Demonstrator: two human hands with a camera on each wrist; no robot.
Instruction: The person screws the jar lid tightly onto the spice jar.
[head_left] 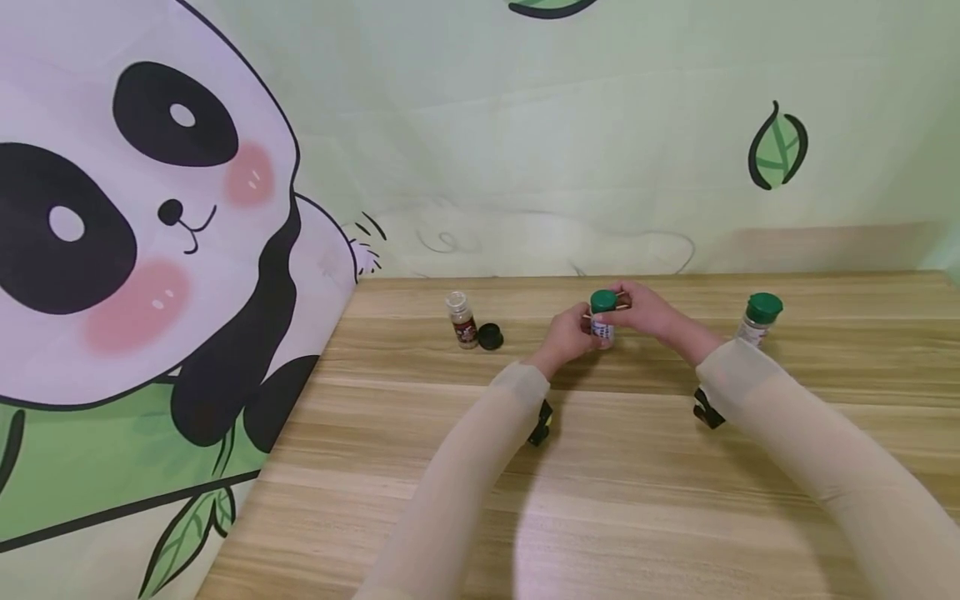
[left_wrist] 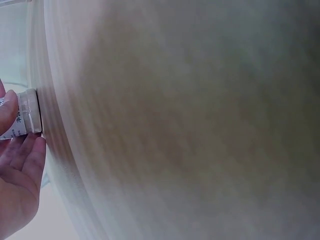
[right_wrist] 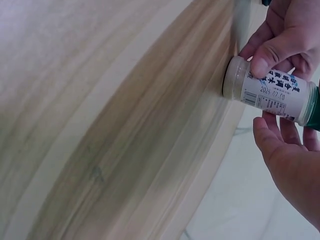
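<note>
A white-labelled bottle with a green cap [head_left: 603, 301] stands upright near the far edge of a wood-grain tabletop [head_left: 390, 467], held between a person's 2 hands. The white-labelled bottle [right_wrist: 272, 95] has its base at the wood; whether the base touches cannot be told. The left hand [head_left: 566, 335] grips its lower part, thumb pressed on the label. The right hand [head_left: 647, 312] holds the upper part, just below the cap, with its thumb across the front. The right wrist view shows Chinese characters, a printed date and a barcode on the label.

To the left, well apart, a clear-topped bottle [head_left: 462, 323] with a dark red label stands upright, with a black cap [head_left: 491, 337] just beside it. To the right, another green-capped bottle [head_left: 759, 321] is partly hidden by a beige sleeve [head_left: 832, 467]. Behind hangs a pale green backdrop [head_left: 450, 142] printed with a large panda [head_left: 247, 200] and leaves.
</note>
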